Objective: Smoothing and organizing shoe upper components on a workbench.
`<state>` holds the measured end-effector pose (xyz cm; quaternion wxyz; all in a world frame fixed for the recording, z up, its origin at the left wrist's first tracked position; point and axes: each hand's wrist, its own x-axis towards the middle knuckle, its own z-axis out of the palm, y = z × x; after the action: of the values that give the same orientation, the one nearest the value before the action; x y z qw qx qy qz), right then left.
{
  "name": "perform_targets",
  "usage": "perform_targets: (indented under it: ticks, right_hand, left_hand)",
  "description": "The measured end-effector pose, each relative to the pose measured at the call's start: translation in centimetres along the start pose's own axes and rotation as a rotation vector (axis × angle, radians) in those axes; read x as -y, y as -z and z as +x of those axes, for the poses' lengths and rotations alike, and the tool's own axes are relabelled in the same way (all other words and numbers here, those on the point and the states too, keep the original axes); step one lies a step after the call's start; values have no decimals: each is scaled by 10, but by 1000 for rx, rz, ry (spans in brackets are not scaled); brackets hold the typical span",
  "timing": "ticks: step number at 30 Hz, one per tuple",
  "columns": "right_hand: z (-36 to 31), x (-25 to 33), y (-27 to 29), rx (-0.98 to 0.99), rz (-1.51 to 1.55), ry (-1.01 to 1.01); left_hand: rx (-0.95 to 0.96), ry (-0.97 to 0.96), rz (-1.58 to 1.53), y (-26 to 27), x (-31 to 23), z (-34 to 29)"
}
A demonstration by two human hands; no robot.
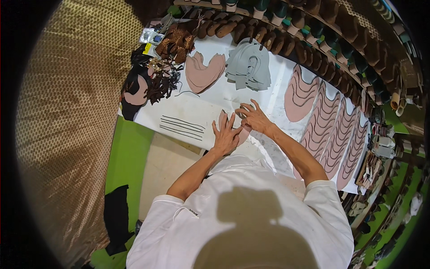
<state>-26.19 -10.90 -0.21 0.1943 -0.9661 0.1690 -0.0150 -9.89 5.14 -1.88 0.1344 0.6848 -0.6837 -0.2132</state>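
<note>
My left hand (225, 138) lies on a pink U-shaped shoe-upper piece (244, 134) at the table's near edge. Its fingers are spread and press the piece flat. Just to the right, my right hand (253, 117) bends its fingers down at the piece's far edge, thumb and fingertips close together. Whatever they pinch there is too small to make out. Most of the pink piece is hidden under both hands. Left of my hands, several thin dark strips (182, 127) lie side by side on the pale work board (174, 110).
Beyond my hands are a stack of pink pieces (204, 74) and a pile of grey cut pieces (249, 67). Overlapping pink pieces with dark trim (301, 101) run in rows at right. Dark scraps (162, 85) heap at far left. Shoe forms (286, 45) line the back.
</note>
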Motion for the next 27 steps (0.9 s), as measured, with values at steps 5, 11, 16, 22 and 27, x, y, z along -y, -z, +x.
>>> perform_targets:
  ticks: [5,11,16,22,27]
  right_hand:
    - [-6,-4,5,14,34,-7]
    - [-44,5,-15,-277,247,-202]
    - [-54,54,-25,-236,152,-244]
    - [-56,69,-35,-236,78,-338]
    - [-44,79,-37,-283,86,-368]
  left_hand:
    - [9,-25,38,0,4,-3]
    - [-44,74,-68,18,-2,-1]
    - [-75,84,19,16,16,-19]
    - [-34,43,155,12,27,-25]
    - [2,63,58,18,32,-23]
